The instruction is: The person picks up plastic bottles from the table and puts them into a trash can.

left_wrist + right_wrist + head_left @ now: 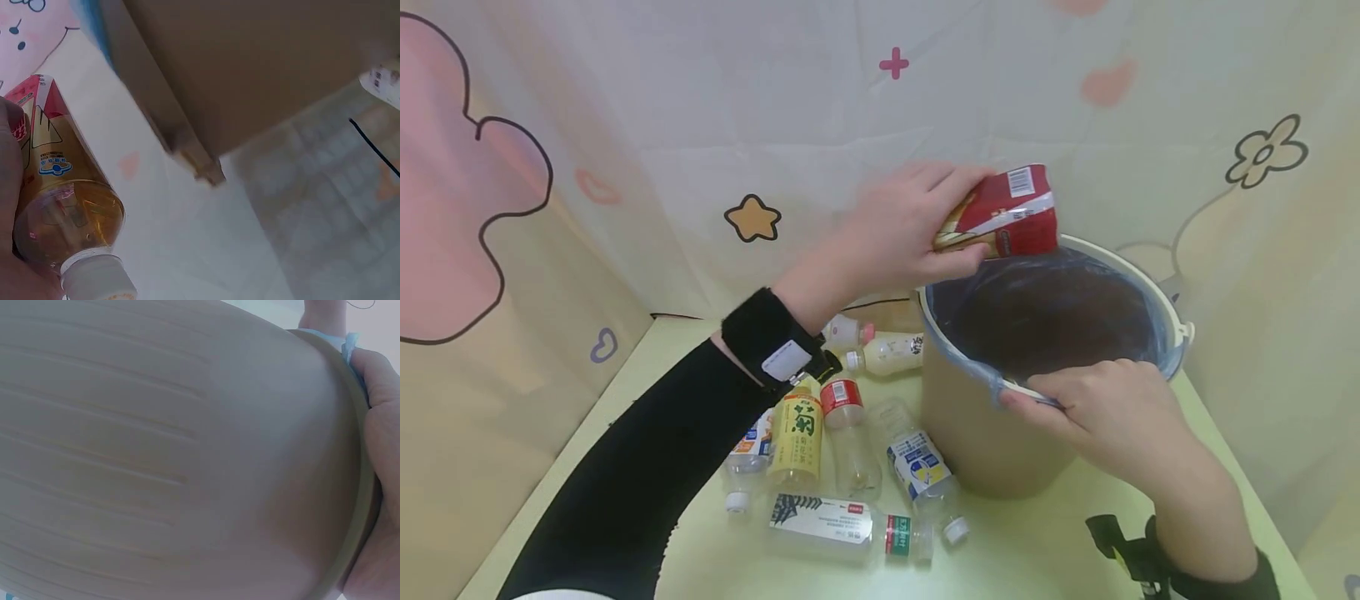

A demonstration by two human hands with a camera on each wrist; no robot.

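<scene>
My left hand [910, 221] grips a drink bottle [1021, 208] with a red and gold label, above the back left rim of the bin. In the left wrist view this bottle [69, 212] has a white cap and amber liquid inside. My right hand [1120, 417] holds the near rim of the beige bin [988, 446], thumb outside along the edge. The bin, lined with a thin bluish bag [992, 375], stands upright on the table. Its ribbed wall [156, 456] fills most of the right wrist view, with the right hand [384, 444] at the rim.
Left of the bin lie several bottles, among them a yellow-labelled bottle [797, 442], a red-labelled clear bottle [853, 458], a blue-and-white-labelled bottle [921, 467] and a white-labelled bottle [823, 521]. Behind them are a cream-coloured bottle [891, 354] and a pink-capped bottle [846, 332]. A printed curtain [820, 100] closes off the back.
</scene>
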